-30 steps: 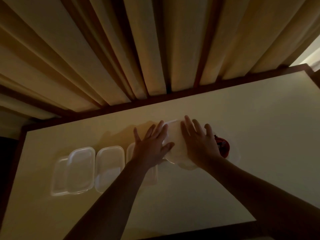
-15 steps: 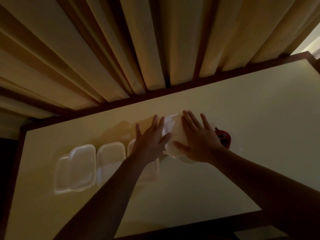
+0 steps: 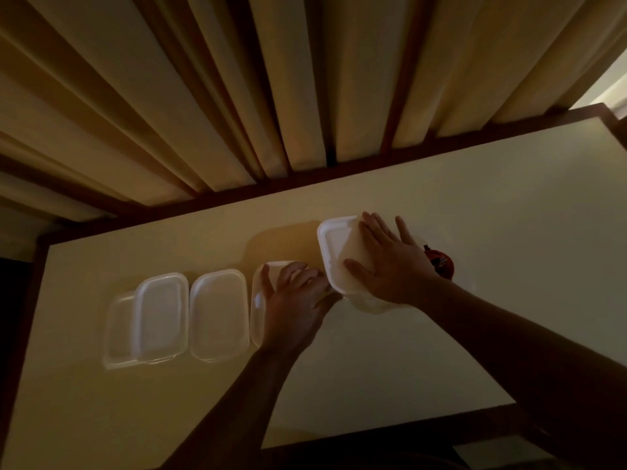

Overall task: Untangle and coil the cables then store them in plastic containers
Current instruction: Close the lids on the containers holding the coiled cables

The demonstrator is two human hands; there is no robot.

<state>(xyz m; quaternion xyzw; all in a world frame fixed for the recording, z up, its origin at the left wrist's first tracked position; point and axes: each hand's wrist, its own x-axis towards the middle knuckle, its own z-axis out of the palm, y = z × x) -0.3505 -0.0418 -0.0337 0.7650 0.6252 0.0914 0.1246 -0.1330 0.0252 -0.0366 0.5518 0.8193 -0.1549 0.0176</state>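
Dim table (image 3: 441, 351), containers (image 3: 219, 313) in a row, right hand (image 3: 390, 262) flat, fingers straight, pressing lid (image 3: 336, 242) on rightmost, left hand (image 3: 295, 303) spread loosely over next container (image 3: 257, 300), gripping nothing, red object (image 3: 442, 264) beside right wrist

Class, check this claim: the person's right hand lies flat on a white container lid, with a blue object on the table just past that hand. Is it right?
Not quite. In the head view the object is red, not blue. The right hand does lie flat on the white container lid, with the object on the table just past it.
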